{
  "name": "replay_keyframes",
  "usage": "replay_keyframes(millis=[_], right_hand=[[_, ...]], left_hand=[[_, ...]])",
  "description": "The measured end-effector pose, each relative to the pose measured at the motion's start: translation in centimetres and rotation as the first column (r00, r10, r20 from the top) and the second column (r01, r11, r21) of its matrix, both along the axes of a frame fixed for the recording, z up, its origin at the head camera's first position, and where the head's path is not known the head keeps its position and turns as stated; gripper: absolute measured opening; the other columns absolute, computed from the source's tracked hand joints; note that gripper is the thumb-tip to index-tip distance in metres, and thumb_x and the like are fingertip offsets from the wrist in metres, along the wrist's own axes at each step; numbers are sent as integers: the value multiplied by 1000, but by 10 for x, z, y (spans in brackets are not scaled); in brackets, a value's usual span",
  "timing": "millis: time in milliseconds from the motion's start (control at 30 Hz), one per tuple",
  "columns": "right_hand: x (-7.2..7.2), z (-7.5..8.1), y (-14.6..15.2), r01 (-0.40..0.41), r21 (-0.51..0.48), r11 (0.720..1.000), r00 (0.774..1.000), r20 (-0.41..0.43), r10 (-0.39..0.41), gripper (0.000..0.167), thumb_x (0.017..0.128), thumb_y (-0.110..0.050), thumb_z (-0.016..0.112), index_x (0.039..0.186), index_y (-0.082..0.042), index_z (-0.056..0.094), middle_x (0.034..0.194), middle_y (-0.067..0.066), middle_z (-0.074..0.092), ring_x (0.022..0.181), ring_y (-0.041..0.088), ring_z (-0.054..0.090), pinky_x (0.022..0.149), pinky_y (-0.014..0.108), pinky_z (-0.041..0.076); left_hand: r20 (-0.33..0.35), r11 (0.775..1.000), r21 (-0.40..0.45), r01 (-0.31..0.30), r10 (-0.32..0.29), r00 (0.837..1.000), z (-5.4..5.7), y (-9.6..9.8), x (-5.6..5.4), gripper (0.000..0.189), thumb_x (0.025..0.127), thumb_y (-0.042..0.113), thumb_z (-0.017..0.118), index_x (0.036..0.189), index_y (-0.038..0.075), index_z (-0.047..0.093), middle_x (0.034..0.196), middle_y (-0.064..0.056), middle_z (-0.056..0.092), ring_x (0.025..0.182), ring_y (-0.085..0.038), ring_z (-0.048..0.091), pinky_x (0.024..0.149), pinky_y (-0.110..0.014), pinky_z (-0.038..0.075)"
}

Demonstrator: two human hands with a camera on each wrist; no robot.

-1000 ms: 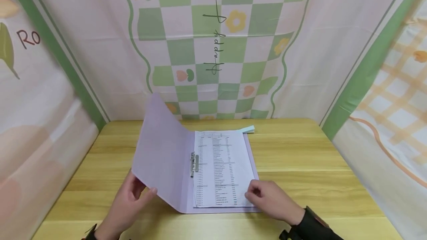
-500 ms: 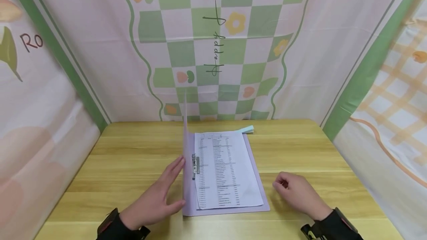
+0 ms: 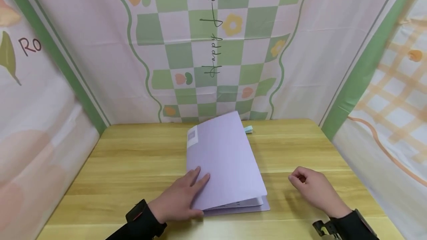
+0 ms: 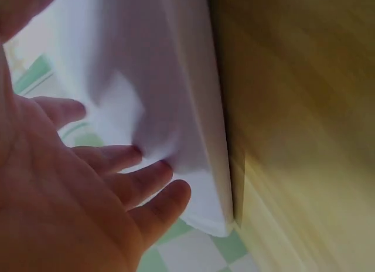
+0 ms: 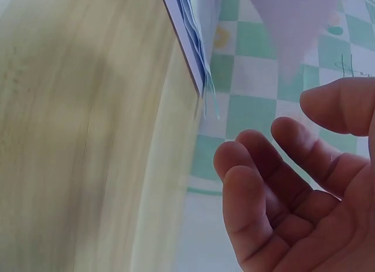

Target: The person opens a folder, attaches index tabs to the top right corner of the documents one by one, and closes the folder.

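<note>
A lilac folder (image 3: 227, 158) lies on the table with its cover folded over, the right side of the cover still raised a little. Printed sheets (image 3: 245, 203) show in the gap at its near edge. My left hand (image 3: 180, 197) rests on the cover near the spine, fingers spread; in the left wrist view its fingertips (image 4: 176, 196) touch the lilac surface. To the right of the folder, my right hand (image 3: 315, 188) is held apart from it with loosely curled fingers. Nothing lies between those fingers (image 5: 243, 196) in the right wrist view.
Pale blue tabs (image 3: 248, 129) stick out past the folder's far right corner. The wooden table (image 3: 133, 158) ends at a patterned cloth (image 3: 230, 55) hanging behind it, with more cloth at both sides. A white label (image 3: 192, 136) sits on the folder's far left corner.
The folder's cover has swung from the left, through upright, over to the right across the printed sheets. My left hand followed it rightward. My right hand has moved off the sheets to the right.
</note>
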State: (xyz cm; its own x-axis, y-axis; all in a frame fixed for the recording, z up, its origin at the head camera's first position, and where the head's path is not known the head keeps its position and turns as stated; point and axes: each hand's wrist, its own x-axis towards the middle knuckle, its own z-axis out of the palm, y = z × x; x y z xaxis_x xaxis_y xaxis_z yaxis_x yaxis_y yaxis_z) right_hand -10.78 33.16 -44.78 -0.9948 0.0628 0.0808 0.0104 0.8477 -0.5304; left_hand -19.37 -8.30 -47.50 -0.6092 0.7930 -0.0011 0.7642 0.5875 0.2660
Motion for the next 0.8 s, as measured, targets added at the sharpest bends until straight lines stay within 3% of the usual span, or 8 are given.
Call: replay_keyframes(millis=[133,367,533,700,800], right_hand=[[2,0,1,12,-11,1000,1000,6,-12,18,101,-28,62,94,-12,68,69,-6,53,60,10,42,58,29,34],[3,-4,2,28,-23,999,999,45,-26,20,101,-32,61,96,-13,67,70,-5,53,61,12,43,59,30,33],[1,-5,1,19,-26,999,998,59,-18,23,102,-34,59,100,-13,68,72,-4,55,62,12,44,59,31,34],[-16,-7,-18,-97,15,995,994,48,96,18,97,-26,66,102,-9,70,86,-3,65,75,14,58,67,35,47],[-36,-12,-46,-211,108,971,977,22,210,38,90,-27,74,119,-4,67,111,8,67,100,25,63,85,46,51]], left_hand=[[12,1000,-30,-6,6,1000,-2,5,2,91,84,55,73,156,14,35,160,-23,19,144,-40,23,110,-52,30],[77,996,-85,-18,25,997,-2,10,0,87,84,55,73,155,18,39,162,-17,19,147,-36,19,112,-51,28],[61,989,-145,6,3,998,-2,11,-3,81,84,55,74,152,20,45,160,-15,27,146,-35,24,113,-50,26],[47,979,-204,30,-21,999,2,13,-8,72,88,59,66,148,21,51,156,-14,35,143,-34,31,114,-47,25],[11,970,-239,53,-52,999,7,16,-18,61,90,54,65,143,24,57,152,-13,42,136,-31,40,111,-44,31]])
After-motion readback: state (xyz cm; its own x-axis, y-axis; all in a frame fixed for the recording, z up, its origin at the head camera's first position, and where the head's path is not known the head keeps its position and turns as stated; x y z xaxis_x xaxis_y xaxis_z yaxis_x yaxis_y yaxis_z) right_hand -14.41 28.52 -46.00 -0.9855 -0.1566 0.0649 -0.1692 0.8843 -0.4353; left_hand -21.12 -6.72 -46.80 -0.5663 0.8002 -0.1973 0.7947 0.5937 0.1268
